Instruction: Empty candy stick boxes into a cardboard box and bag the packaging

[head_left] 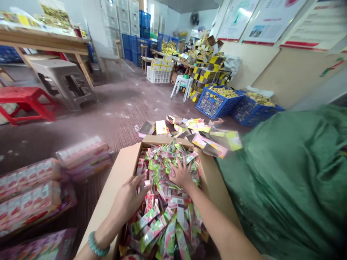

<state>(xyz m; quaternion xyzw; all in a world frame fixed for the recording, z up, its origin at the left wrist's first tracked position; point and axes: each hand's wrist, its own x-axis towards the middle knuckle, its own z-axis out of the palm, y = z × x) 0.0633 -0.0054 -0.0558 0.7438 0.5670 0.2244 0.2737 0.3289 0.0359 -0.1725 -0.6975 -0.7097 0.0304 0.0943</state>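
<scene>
Below me stands an open cardboard box (114,180), its flaps folded outward. Small pink, green and red stick packets (157,224) fill it in a loose heap. My right hand (182,174) lies on the heap towards the far side, fingers spread over the packets. My left hand (131,196), with a green bead bracelet (98,245) at the wrist, hovers over or touches the left side of the heap. Its fingers are stretched out and slightly bent. Neither hand grips a packet that I can make out.
Opened small cartons (195,131) are piled beyond the box. Shrink-wrapped carton packs (32,202) sit on the floor at left. A green cloth-covered bulk (287,173) flanks the right side. Blue crates (217,103), a red stool (24,99) and a grey stool (62,77) stand farther off.
</scene>
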